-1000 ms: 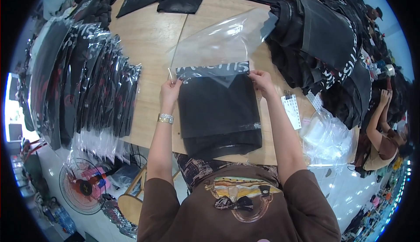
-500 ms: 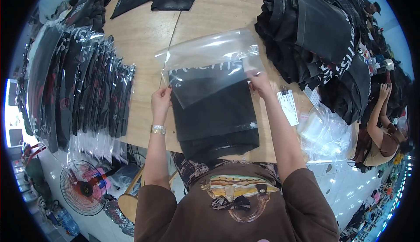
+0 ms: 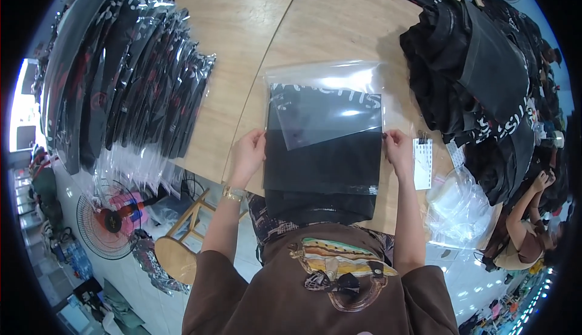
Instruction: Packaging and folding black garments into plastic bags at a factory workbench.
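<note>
A folded black garment with white lettering lies on the wooden table in front of me, partly inside a clear plastic bag. The bag's top end lies flat beyond the garment, and a slanted loose layer of film covers the lettering. At the bag's left edge, my left hand pinches the film with thumb and fingers. My right hand is pinched on the opposite edge, at about the same height. The garment's near end sticks out toward me over the table edge.
Bagged black garments stand in a long row at left. A heap of unbagged black garments is at right, near a clipped paper card and a pile of clear bags. A fan and wooden stool are below left. Another person works far right.
My right hand has come down along the bag's right edge. The bag's far end now lies lower and straighter over the garment. The whole view has shifted somewhat.
</note>
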Demonstrator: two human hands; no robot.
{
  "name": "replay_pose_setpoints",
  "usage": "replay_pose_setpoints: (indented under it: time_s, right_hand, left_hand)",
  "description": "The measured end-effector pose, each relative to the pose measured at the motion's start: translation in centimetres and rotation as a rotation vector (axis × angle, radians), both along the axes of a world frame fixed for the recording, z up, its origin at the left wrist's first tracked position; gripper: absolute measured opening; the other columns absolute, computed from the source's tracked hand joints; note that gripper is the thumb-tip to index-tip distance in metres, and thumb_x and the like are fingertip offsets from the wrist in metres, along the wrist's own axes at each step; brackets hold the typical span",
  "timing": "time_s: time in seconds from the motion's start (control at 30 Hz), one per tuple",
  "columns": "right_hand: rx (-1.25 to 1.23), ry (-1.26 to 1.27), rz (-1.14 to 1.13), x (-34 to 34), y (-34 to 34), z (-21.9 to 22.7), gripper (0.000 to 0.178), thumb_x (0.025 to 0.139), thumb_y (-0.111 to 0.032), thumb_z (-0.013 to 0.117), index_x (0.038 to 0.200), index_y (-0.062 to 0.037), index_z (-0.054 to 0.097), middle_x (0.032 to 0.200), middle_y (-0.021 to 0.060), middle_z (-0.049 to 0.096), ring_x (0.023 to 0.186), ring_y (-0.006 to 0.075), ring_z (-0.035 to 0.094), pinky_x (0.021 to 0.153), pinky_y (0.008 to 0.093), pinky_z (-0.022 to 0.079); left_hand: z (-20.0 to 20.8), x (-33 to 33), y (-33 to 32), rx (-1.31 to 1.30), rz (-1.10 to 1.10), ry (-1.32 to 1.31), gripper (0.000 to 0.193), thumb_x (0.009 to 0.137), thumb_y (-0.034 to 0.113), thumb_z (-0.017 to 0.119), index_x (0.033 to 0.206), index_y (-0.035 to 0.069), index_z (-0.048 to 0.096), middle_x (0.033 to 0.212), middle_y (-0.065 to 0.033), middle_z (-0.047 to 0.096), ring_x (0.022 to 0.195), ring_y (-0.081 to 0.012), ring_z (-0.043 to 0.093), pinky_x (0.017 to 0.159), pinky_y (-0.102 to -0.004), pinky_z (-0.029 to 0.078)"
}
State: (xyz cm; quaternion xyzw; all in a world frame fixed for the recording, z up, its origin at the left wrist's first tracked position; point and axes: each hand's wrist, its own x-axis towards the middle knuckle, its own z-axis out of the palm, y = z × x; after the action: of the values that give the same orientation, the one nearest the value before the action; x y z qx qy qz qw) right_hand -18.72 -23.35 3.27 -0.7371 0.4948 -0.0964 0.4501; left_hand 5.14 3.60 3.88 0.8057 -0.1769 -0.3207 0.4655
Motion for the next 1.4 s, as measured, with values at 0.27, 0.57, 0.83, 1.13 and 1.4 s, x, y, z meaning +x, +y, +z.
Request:
replay_pose_setpoints:
  time_s: [0.27,0.57,0.83,1.13,1.4]
  right_hand:
    - [-0.288,-0.027,-0.076,-3.3,4.7,-1.7,0.013,0.085,-0.007,0.048,0.085,0.0012,0.057,0.068,0.0181,0.059,0.066,0.0271,0.061,0.058,0.0351,0.046]
    - [-0.335,0.361,0.045,-3.2,5.3,2.1,0.019,0.085,-0.018,0.049,0.087,0.0001,0.055,0.078,0.0232,0.06,0.074,0.0403,0.058,0.064,0.0477,0.045]
    - [-0.417,0.224,0.065,1.0,0.7,1.4,0.02,0.085,-0.018,0.047,0.083,0.0,0.055,0.075,0.0252,0.059,0.072,0.0421,0.058,0.066,0.0501,0.044]
    - [-0.488,0.055,-0.005,1.8,-1.0,1.1,0.018,0.085,-0.015,0.048,0.087,0.0001,0.057,0.083,0.0234,0.061,0.081,0.0391,0.059,0.072,0.0459,0.046]
    - [-0.407,0.16,0.0,-0.5,1.3,-0.4,0.025,0.085,-0.021,0.046,0.09,0.0003,0.058,0.085,0.0258,0.06,0.084,0.0402,0.059,0.073,0.046,0.046]
  left_hand:
    - [0.0,-3.7,1.0,0.122,0.003,-0.244,0.016,0.089,0.011,0.046,0.087,0.0,0.057,0.063,-0.0102,0.057,0.052,-0.0213,0.056,0.047,-0.0313,0.042]
    - [0.5,-6.2,1.7,0.253,0.016,-0.419,0.011,0.084,0.01,0.049,0.084,0.002,0.056,0.071,-0.02,0.057,0.07,-0.0381,0.058,0.061,-0.0437,0.044]
    - [0.3,-2.5,-1.0,0.193,0.084,-0.289,0.018,0.087,0.015,0.047,0.08,-0.001,0.053,0.066,-0.0198,0.056,0.063,-0.038,0.057,0.057,-0.0424,0.043]
    - [-0.2,-1.7,-3.5,0.198,0.088,-0.487,0.023,0.088,0.018,0.045,0.084,0.0,0.058,0.074,-0.0213,0.059,0.07,-0.0376,0.059,0.059,-0.0413,0.044]
    - [-4.9,-2.6,-1.4,0.071,0.093,-0.702,0.026,0.09,0.019,0.045,0.079,-0.001,0.056,0.056,-0.0079,0.055,0.045,-0.0158,0.055,0.041,-0.0301,0.039]
